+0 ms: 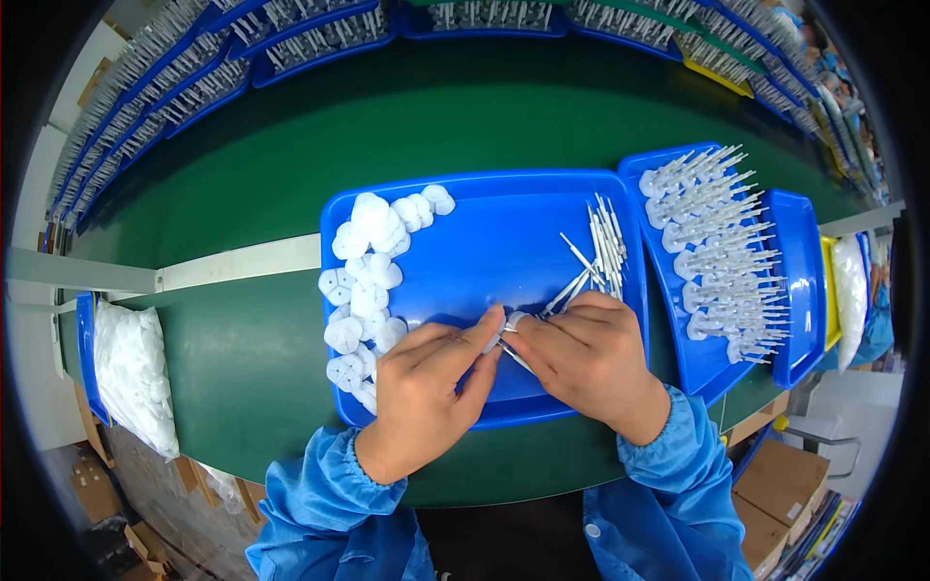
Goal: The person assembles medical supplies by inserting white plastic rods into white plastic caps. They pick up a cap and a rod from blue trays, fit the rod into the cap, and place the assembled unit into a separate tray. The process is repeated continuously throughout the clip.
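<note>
A white disc (pixel 495 341) is pinched by the left hand (pixel 426 387), a small white piece (pixel 515 320) by the right hand (pixel 586 358), above the blue tray (pixel 484 176). Both are best gripped lightly and squarely. Open room is left mid-tray, between piled discs (pixel 370 269) and loose sticks (pixel 607 242); the near rim is crossed.

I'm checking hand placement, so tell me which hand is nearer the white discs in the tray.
Left. The left hand is just to the right of the lower white discs; the right hand is farther right, beyond the left hand.
</note>
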The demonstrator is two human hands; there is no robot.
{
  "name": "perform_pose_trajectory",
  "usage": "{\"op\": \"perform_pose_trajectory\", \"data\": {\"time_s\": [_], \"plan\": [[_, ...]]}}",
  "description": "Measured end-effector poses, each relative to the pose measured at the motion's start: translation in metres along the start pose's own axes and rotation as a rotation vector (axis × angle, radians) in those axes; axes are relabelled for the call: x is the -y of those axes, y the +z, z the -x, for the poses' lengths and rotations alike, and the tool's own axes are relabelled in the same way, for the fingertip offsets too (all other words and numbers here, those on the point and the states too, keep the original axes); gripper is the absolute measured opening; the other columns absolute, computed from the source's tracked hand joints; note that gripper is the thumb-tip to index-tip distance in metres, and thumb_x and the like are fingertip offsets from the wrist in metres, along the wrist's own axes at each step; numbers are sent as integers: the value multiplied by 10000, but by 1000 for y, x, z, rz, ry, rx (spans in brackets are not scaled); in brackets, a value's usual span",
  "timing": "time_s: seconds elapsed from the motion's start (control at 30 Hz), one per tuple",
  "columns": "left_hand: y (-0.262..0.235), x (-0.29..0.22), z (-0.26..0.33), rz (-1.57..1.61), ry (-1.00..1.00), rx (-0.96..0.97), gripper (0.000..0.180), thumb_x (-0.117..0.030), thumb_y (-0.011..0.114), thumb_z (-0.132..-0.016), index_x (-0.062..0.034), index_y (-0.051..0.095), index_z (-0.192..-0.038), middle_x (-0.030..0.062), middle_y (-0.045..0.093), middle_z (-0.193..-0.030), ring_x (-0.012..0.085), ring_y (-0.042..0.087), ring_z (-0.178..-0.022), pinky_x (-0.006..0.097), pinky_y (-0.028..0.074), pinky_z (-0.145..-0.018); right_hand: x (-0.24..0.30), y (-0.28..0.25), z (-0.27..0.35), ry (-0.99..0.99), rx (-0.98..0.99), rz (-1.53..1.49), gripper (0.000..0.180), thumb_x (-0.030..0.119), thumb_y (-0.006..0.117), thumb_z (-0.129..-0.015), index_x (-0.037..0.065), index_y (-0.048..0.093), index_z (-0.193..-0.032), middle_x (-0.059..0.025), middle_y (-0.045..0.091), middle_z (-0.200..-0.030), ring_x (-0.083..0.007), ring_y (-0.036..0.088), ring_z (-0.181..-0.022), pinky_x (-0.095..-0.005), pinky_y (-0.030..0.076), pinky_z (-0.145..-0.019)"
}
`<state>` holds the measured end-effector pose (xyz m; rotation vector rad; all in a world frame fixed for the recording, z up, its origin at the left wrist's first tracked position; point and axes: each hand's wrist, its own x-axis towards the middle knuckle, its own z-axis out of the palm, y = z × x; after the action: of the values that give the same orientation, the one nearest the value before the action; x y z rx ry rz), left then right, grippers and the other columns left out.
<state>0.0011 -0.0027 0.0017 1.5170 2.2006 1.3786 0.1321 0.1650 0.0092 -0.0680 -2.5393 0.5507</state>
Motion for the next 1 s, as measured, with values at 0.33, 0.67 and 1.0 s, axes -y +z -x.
{"op": "perform_pose_trajectory", "data": {"time_s": [0.33,0.67,1.0], "plan": [[0,-3,-4,512,-263,-26,492,-40,889,-866,-26,742,-1335,146,760,-1158,252,716,-968,348,575,-755,4,-7,-1,105,-75,-53,266,120,901,-831,63,803,-1072,-8,750,-767,-190,693,-657,-322,496,-613],[-2,2,-5,236,51,-37,587,53,888,-779,-59,759,-1342,113,702,-1264,291,678,-1111,372,569,-901,4,-8,4,390,-28,-705,341,1,851,-891,-7,753,-1217,-106,804,-958,-164,777,-858,-309,601,-801],[-1,3,-4,332,90,43,622,90,822,-803,-62,738,-1399,122,710,-1295,319,675,-1143,406,564,-938,-4,-7,9,611,90,-1061,204,2,805,-964,8,706,-1143,-78,784,-935,-110,762,-878,-262,576,-754]]}}
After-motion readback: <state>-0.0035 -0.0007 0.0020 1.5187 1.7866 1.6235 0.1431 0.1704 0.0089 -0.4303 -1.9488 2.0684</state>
